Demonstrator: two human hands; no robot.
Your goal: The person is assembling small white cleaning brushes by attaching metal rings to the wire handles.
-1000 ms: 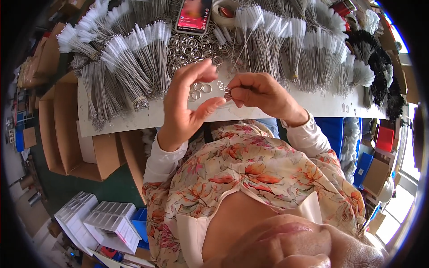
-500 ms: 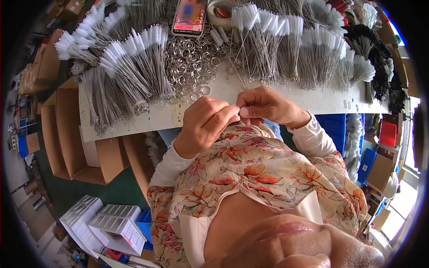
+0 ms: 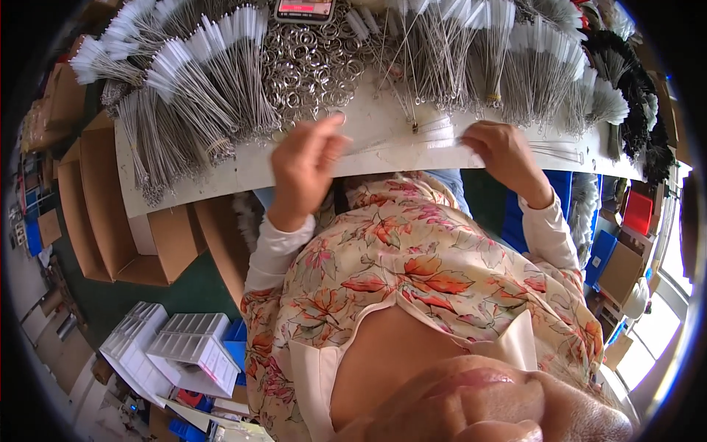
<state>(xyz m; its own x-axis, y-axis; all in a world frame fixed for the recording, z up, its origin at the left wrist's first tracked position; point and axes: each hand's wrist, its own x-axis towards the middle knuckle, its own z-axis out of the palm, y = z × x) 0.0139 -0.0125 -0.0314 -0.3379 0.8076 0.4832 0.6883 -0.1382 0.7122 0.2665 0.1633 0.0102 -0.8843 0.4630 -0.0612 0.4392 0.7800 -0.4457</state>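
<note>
My left hand (image 3: 303, 168) is blurred, its index finger and thumb apart, the index fingertip beside a metal split ring (image 3: 336, 118) at the near side of a ring pile (image 3: 305, 70). My right hand (image 3: 504, 151) hangs over the table's front edge with curled, smeared fingers. Left of it lies a blurred patch of white bristles (image 3: 434, 131); to its right, thin wire stems (image 3: 556, 151) with looped ends stick out. Whether the right hand grips these brushes cannot be made out. Several loose wire ends (image 3: 412, 114) lie between the hands.
Bundles of wire-stemmed white brushes (image 3: 213, 81) stand left of the rings, more bundles (image 3: 471, 66) right of them. Black brushes (image 3: 626, 96) sit at the far right. A phone (image 3: 304, 10) is behind the rings. Cardboard boxes (image 3: 110, 214) stand left below the white table (image 3: 221, 173).
My hands were together at the table's front edge, fingers closed on something small. They have parted: the left moved toward the rings, the right moved to the right. Wire stems now show beside the right hand.
</note>
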